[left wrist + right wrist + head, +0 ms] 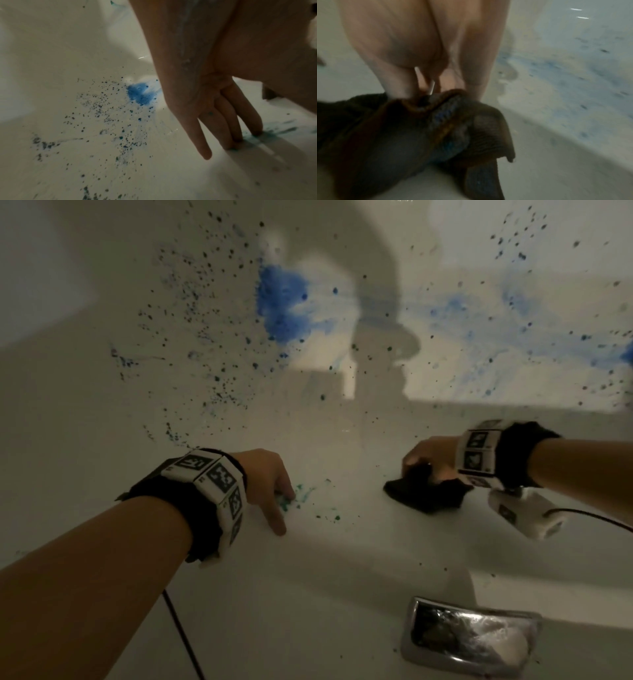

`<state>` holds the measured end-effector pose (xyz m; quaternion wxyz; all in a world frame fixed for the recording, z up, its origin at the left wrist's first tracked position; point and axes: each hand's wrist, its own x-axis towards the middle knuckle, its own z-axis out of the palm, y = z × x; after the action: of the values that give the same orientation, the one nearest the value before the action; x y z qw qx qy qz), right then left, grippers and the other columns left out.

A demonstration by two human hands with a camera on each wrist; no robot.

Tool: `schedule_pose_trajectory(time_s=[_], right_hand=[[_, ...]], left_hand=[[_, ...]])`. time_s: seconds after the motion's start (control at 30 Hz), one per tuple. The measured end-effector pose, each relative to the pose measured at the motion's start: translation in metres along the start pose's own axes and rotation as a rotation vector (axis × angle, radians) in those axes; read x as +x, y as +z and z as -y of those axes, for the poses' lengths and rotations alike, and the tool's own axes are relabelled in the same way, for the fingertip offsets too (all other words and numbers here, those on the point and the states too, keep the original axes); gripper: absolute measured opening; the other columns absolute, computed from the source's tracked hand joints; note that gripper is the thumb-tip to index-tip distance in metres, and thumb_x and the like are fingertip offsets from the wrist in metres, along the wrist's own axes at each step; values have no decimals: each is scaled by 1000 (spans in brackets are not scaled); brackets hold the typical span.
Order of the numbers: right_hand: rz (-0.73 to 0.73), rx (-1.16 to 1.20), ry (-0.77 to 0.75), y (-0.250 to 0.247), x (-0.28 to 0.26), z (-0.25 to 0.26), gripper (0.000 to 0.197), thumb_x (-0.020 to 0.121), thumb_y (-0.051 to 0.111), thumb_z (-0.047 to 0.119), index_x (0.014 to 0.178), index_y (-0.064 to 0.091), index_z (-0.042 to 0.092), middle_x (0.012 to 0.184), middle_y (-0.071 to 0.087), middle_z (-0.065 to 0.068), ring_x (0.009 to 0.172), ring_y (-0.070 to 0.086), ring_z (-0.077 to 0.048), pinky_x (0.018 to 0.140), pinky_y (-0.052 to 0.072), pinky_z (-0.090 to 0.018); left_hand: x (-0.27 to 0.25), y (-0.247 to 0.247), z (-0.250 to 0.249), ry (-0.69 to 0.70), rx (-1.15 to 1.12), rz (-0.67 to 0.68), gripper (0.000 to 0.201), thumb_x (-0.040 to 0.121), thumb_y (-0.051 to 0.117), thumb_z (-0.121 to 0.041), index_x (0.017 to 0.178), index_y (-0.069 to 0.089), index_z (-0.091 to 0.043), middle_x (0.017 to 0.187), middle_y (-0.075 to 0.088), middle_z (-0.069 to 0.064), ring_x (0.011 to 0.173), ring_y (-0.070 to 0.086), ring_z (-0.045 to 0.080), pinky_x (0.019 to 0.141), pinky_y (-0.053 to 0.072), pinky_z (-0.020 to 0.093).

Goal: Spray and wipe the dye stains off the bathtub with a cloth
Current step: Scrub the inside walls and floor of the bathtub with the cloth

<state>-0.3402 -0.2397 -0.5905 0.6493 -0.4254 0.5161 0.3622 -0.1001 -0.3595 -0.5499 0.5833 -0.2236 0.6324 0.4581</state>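
Dye stains covered the white bathtub as a person leaned in to clean it, blue blotches and dark specks spread across the floor of the tub and up its far wall. At left, the left hand was braced on the tub, its fingers straight and close together, the tips touching the surface in a patch of green smear; it held nothing. At right, well apart from the left hand, the right hand pressed a dark cloth against the tub, fingers curled into the bunched fabric, though the blurred wrist view left the exact grip unclear. The cloth lay under and in front of those fingers, folds spilling out toward the camera, with a bluish tinge on one fold that suggested it had picked up dye. The green smear sat between the two hands, just beside the left fingertips and near the cloth. Wiping appeared to be the step under way; doing it well would likely call for firm, overlapping strokes, a turn to a clean face of the cloth, and lifting the left fingers clear of the smear. A chrome fitting sat at lower right. No spray bottle was in view.
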Motion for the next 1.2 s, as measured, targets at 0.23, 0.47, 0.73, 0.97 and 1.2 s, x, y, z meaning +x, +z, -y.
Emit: schedule_pose_trajectory(time_s=[0.23,0.47,0.73,0.97,1.2], right_hand=[[-51,-5,-302,-18,45,97,31,80,58,24,110,63,21,115,63,-2,108,58,-25,95,46,-41],[-156,118,-225,-57,24,84,46,56,64,39,97,68,21,99,70,-4,96,65,-30,84,54,-44],[182,-138,-319,-11,-60,70,40,86,61,10,124,59,23,127,58,8,115,52,-6,98,39,-17],[-49,-95,-446,-19,-10,138,31,89,55,16,119,61,16,122,61,-1,113,55,-18,96,37,-25],[-178,-112,-389,-43,61,181,23,78,60,38,100,64,32,106,64,3,95,61,-25,90,50,-43]], left_hand=[[2,1,4,-16,38,-42,71,66,78,-47,128,57,-21,129,57,-2,115,54,17,98,42,25],[2,11,16,-259,157,16,69,66,60,-73,97,45,-13,80,46,-1,81,47,17,74,40,26],[4,1,18,-211,246,67,68,60,67,-71,87,49,-11,91,50,2,89,53,22,85,48,30],[1,-8,47,-92,225,68,34,71,78,-41,81,57,-16,88,54,6,74,48,14,70,38,21],[2,2,65,-234,289,-62,83,62,73,-63,126,55,-13,121,60,3,108,57,20,97,47,33]])
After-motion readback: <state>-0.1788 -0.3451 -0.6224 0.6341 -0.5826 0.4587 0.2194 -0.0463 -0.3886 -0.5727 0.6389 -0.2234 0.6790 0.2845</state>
